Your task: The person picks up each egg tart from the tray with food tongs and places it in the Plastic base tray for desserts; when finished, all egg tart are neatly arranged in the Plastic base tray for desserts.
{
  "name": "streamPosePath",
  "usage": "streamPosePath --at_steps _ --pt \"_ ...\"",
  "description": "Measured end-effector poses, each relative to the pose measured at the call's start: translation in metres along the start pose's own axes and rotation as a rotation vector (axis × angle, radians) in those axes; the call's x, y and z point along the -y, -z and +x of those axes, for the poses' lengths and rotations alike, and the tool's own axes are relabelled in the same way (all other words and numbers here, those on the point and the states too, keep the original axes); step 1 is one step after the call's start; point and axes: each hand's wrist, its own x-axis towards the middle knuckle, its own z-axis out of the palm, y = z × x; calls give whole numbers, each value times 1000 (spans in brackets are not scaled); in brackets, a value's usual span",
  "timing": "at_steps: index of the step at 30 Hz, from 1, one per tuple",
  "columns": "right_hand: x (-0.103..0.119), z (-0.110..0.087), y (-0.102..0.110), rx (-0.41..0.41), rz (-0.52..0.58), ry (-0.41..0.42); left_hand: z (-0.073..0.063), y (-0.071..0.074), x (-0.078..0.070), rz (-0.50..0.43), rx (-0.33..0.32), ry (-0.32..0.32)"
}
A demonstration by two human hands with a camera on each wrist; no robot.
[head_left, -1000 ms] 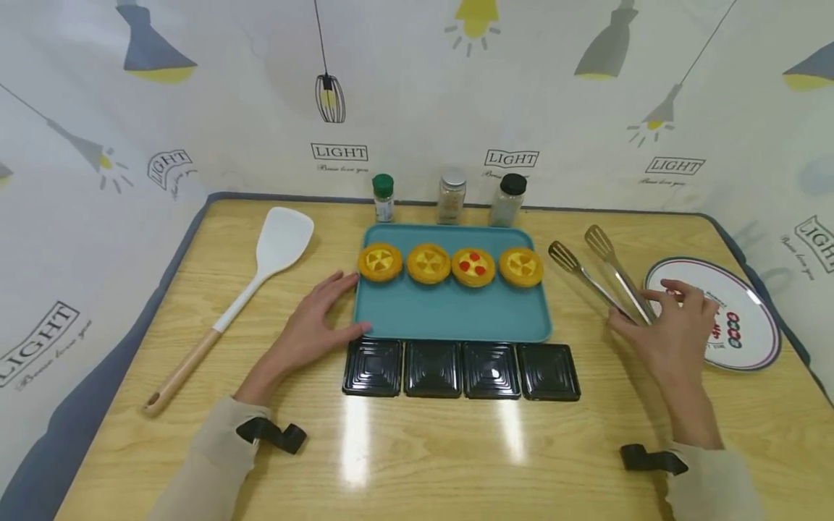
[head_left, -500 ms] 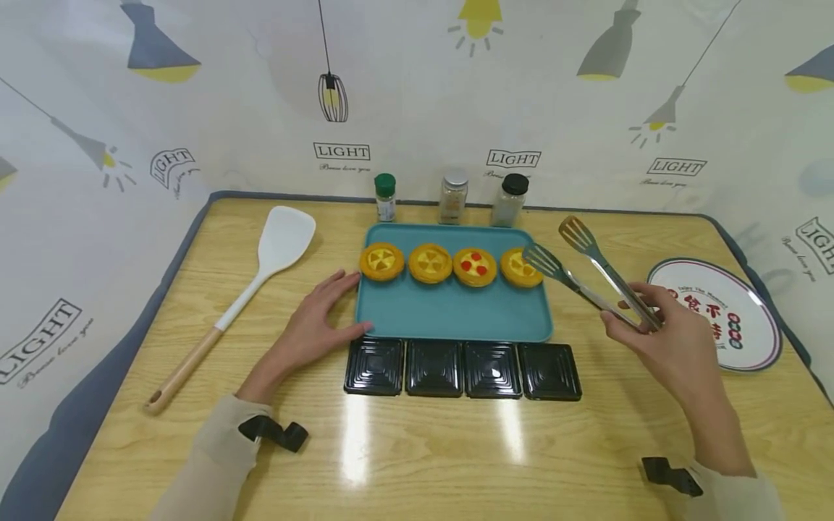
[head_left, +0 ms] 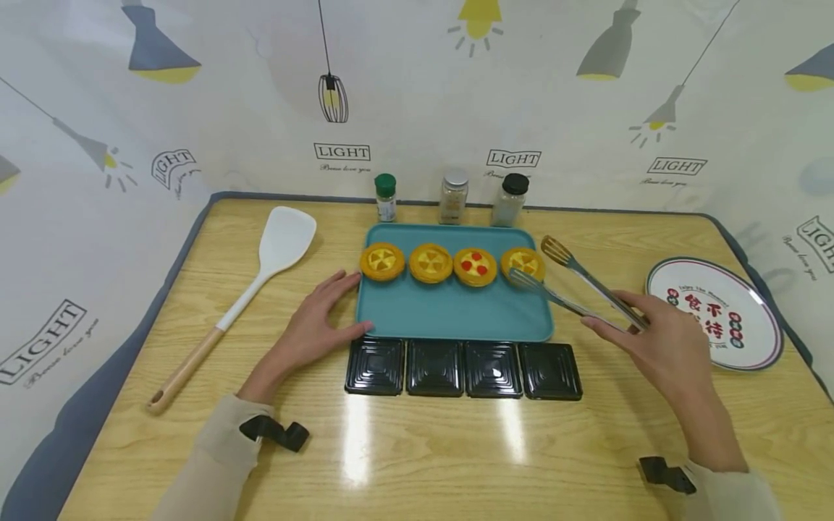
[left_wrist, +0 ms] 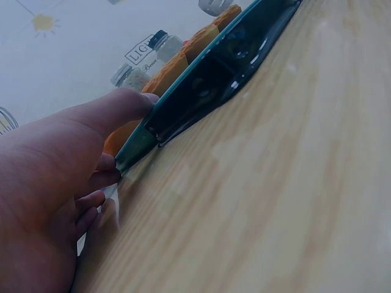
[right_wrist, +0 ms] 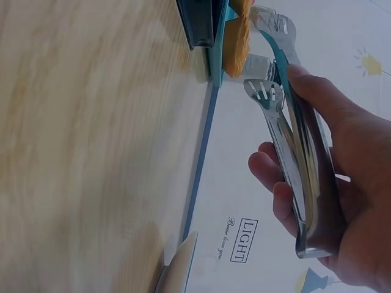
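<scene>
My right hand (head_left: 674, 344) grips a pair of metal tongs (right_wrist: 324, 213) by the handle end, thumb on one arm and fingers on the other. The slotted tong ends stand spread apart, the nearer one overlapping the rightmost egg tart (head_left: 524, 262) in the head view. Several egg tarts line the back half of a teal tray (head_left: 449, 315); one tart (head_left: 475, 267) has red pieces on top. At the tray's front left corner, my left hand (head_left: 319, 325) holds the edge, thumb at the front rim (left_wrist: 143, 101) and fingers along the left side.
Several black square dishes (head_left: 434, 367) line the tray's front edge. A white spatula (head_left: 284, 235) with a wooden handle lies left. An oval plate (head_left: 749, 318) stands right. Behind the tray are a green-capped jar (head_left: 386, 199), a silver-capped jar (head_left: 453, 197) and a black-capped jar (head_left: 510, 201).
My right hand has lifted the tongs off the table beside the plate and brought their ends left and down over the rightmost tart. My left hand stays at the tray corner.
</scene>
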Motion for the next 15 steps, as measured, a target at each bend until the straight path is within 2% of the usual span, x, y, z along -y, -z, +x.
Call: streamPosePath --at_steps 5,15 --pt "2 3 -3 -12 -34 36 -1 0 0 1 0 -1" --pt "6 7 -3 12 -77 23 0 0 1 6 -5 -18"
